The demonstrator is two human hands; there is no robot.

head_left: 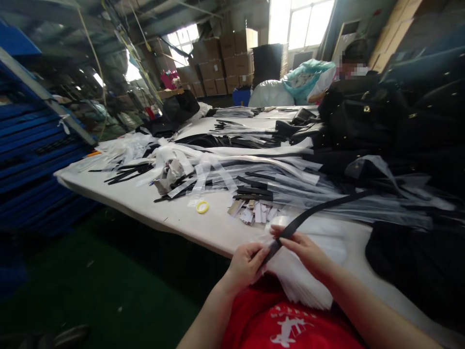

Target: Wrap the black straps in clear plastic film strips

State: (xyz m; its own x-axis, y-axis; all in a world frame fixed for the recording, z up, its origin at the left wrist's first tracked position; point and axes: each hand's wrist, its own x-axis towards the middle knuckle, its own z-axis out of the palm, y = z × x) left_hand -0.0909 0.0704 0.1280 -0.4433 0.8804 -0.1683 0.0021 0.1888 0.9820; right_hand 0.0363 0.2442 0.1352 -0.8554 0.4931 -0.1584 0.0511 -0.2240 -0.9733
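A long black strap (319, 208) runs from the right side of the white table (174, 218) down to my hands at its near edge. My left hand (246, 264) pinches the strap's near end, fingers closed on it. My right hand (303, 248) grips the same strap a little further along, fingers curled over it. Under both hands lies a stack of clear plastic sleeves (301, 281) that hangs over the table edge toward my red shirt.
Several straps in clear sleeves (276, 179) cover the table's middle. A yellow tape ring (202, 207) and small paper strips (254, 213) lie near me. Black bags (363, 116) pile up at the right, where another person sits. Blue racks (32, 145) stand left.
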